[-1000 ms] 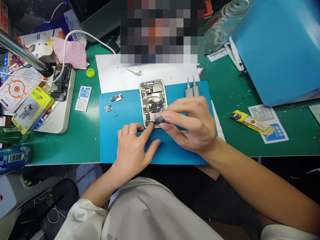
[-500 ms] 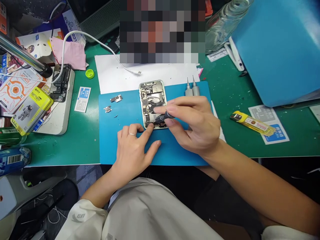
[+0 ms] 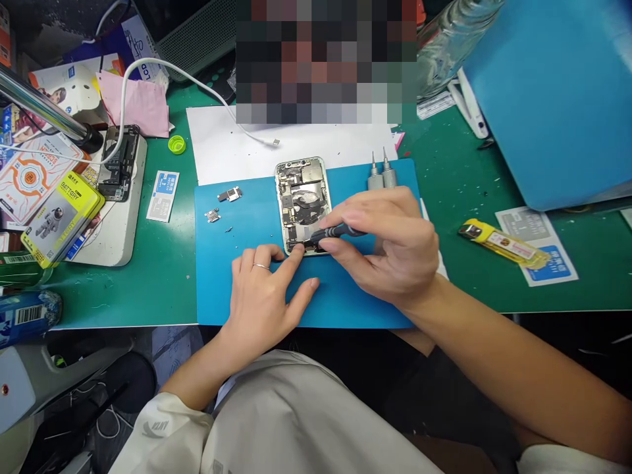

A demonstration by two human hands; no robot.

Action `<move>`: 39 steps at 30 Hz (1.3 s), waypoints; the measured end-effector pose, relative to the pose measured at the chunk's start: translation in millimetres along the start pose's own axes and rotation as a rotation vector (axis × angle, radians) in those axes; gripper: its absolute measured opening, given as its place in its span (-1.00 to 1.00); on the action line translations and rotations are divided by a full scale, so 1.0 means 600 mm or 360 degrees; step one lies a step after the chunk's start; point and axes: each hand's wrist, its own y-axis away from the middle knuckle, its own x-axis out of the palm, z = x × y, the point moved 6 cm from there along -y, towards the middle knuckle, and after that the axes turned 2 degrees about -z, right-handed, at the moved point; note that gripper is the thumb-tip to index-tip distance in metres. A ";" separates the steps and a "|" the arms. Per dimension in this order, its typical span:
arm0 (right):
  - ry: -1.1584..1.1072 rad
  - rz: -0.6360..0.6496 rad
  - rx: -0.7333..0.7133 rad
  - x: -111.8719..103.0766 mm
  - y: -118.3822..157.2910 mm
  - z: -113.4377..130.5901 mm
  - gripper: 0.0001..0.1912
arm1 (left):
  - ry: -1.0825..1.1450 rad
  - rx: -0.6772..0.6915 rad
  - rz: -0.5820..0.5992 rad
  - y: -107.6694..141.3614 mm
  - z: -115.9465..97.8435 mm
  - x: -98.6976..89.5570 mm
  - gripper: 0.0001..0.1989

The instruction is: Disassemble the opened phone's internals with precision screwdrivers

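Observation:
An opened phone (image 3: 311,172) lies on the blue mat (image 3: 222,276), its inner parts bare. My left hand (image 3: 261,289) rests on the mat, fingers apart, its index fingertip on the phone's lower left edge. Between the thumb and fingers of my right hand (image 3: 395,247) is a dark, slim screwdriver (image 3: 343,230), pointing left at the phone's lower end. Its very tip is hard to make out. Two grey screwdrivers (image 3: 382,176) lie partly hidden behind the right hand. Left of the phone are small metal parts (image 3: 230,194) and a tiny loose piece (image 3: 228,230).
A white cable (image 3: 162,62) arches over the left side, its plug on white paper (image 3: 217,145). Boxes and a yellow battery pack (image 3: 64,217) crowd the left. On the right lie a yellow cutter (image 3: 503,243) and a large blue sheet (image 3: 553,99). A glass jar (image 3: 454,52) stands behind.
My right hand's fingers have shifted back along the screwdriver, which now lies flatter and shows more of its length. The left hand and phone stay put.

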 end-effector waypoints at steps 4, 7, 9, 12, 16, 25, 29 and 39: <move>-0.0110 -0.0005 -0.0014 0.003 -0.001 0.004 -0.27 | 0.0014 -0.0006 0.0009 0.000 -0.001 0.001 -0.54; -0.0120 0.0059 0.0034 0.007 -0.003 0.003 -0.23 | 0.0014 -0.0007 0.0022 -0.001 -0.001 0.001 -0.55; -0.0073 0.0061 0.0019 0.006 -0.004 0.005 -0.21 | 0.0008 -0.0011 0.0029 -0.001 -0.001 0.001 -0.55; -0.0042 0.0050 0.0013 0.004 -0.005 0.006 -0.17 | 0.0004 -0.0023 0.0034 -0.001 0.001 0.001 -0.54; -0.0101 0.0055 0.0005 0.006 -0.003 0.007 -0.19 | -0.0004 -0.0019 0.0037 0.000 0.001 0.002 -0.54; -0.0068 0.0022 0.0005 0.005 -0.005 0.004 -0.27 | -0.0019 -0.0010 0.0035 0.000 0.000 0.001 -0.54; -0.0144 0.0066 -0.0036 0.009 -0.002 0.009 -0.27 | -0.0016 -0.0016 0.0035 0.000 0.001 0.002 -0.54; -0.0196 0.0067 0.0073 0.010 0.001 0.006 -0.18 | -0.0014 -0.0022 0.0036 0.000 0.003 0.004 -0.54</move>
